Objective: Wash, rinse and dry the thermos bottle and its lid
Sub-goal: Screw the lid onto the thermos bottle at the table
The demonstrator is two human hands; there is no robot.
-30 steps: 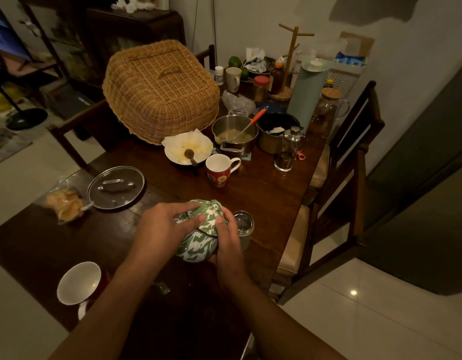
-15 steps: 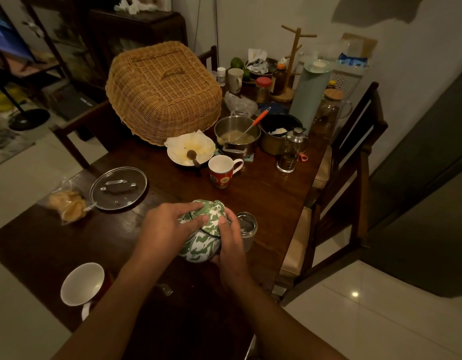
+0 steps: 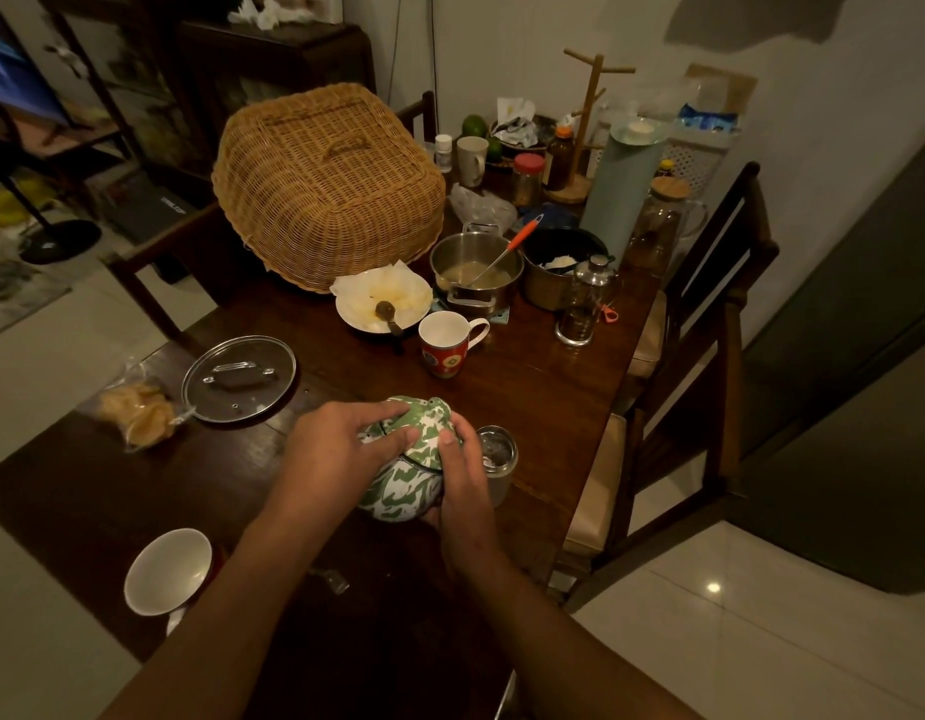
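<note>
both hands' fingers clasp the green-and-white pot point(image 3: 403, 485), left hand point(image 3: 335, 449) on its lid point(image 3: 424, 423).

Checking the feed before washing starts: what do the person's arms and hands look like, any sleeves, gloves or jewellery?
Both forearms are bare with no sleeves in view. The left hand and right hand wear no gloves; no rings, watch or bracelets show in this dim light.

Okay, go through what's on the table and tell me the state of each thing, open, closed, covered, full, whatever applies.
Green-and-white pot: lid on, held by left hand and right hand.
Small steel cup: upright, beside the right hand.
Red mug: upright, looks empty.
Steel saucepan: uncovered, holds food and a ladle.
Glass lid: flat on the table.
White cup: tipped on its side.
Wicker cover: dome down.
</note>
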